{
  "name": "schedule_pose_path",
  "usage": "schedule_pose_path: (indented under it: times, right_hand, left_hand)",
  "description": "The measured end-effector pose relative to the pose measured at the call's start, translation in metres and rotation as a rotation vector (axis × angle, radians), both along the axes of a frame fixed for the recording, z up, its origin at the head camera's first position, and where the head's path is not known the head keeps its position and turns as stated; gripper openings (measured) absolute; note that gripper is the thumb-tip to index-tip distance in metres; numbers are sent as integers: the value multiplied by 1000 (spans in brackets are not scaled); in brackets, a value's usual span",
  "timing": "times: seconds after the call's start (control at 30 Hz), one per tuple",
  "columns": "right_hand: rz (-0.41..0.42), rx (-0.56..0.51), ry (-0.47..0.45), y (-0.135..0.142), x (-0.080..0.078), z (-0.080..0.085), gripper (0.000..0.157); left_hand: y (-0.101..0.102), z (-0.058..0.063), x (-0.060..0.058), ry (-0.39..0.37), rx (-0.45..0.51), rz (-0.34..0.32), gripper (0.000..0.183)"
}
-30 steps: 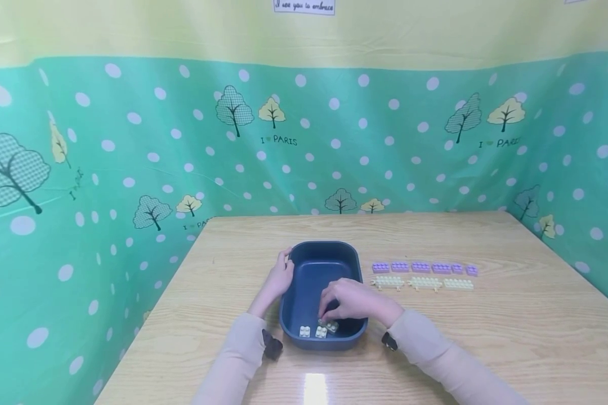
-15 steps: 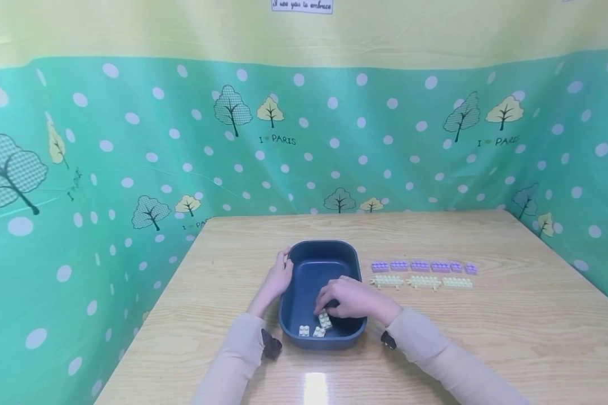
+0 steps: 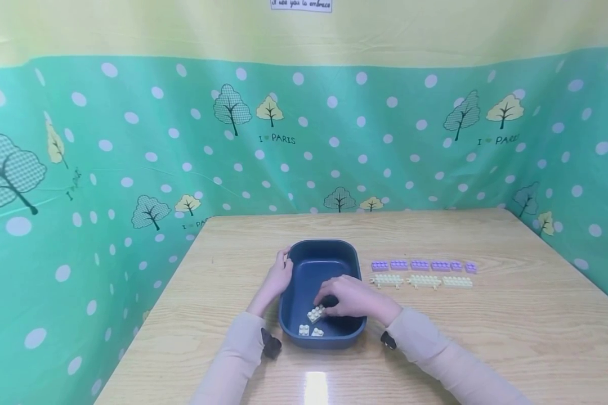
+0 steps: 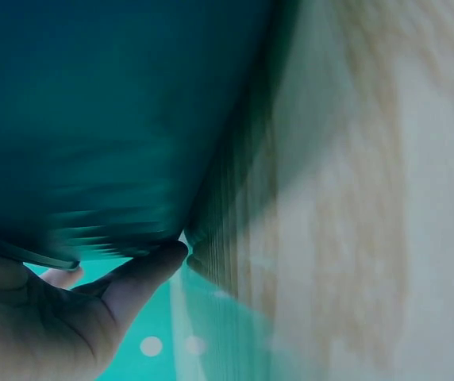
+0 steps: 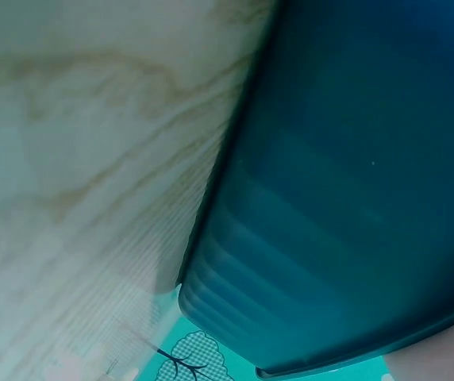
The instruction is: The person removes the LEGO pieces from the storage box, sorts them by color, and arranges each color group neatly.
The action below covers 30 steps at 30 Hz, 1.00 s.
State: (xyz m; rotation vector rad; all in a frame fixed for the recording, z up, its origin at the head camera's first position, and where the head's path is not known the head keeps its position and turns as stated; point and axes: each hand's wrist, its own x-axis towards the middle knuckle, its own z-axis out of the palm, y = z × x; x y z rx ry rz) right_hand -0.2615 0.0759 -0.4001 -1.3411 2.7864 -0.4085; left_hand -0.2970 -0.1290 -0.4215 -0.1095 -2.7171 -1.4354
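A dark blue bin [image 3: 296, 281] with rounded corners stands on the table. My left hand [image 3: 278, 277] grips its left rim; in the left wrist view the thumb [image 4: 144, 278] lies along the outer wall and the other fingers go over the rim. My right hand [image 3: 352, 297] reaches over the right rim into the bin. Its fingertips pinch a cream building brick [image 3: 315, 314] with studs on top, low in the bin. Two smaller cream bricks lie near the front wall: a square one [image 3: 304, 330] and one beside it [image 3: 317, 332]. The right wrist view shows the bin's outer wall [image 5: 322, 230], with the fingers hidden.
Right of the bin, a row of purple bricks [image 3: 420, 265] lies on the wooden table [image 3: 517, 320]. In front of them is a row of cream pieces: two long ones with side pegs [image 3: 424, 280] and a plain one [image 3: 457, 282]. A polka-dot curtain [image 3: 395, 152] hangs behind.
The cream brick at the right fingertips has turned and shifted left and away from the front wall. The small brick beside the square one has shifted slightly left. My left hand stays on the rim.
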Motion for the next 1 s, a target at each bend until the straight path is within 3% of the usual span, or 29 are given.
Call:
schedule_pose_path:
  times: [0.13,0.27,0.5,0.7,1.0]
  right_hand:
    - [-31,-10,-29,0,1,1,15]
    - [-57,-7,-47,-1,2,1,22]
    - [-48,10,-28,-1,1,0,13]
    - [-65,28,-26,-2,2,2,20]
    - [-61,32,-59,-2,2,1,14]
  left_hand:
    - [0,0,0,-1,-1,-3,44]
    - [0,1,0,-3,-4,-6,44]
    - [0,2,1,2,-6,-5,44]
    - [0,3,0,-11,-6,0,45]
    - [-1,0,0,-48,8,-5,45]
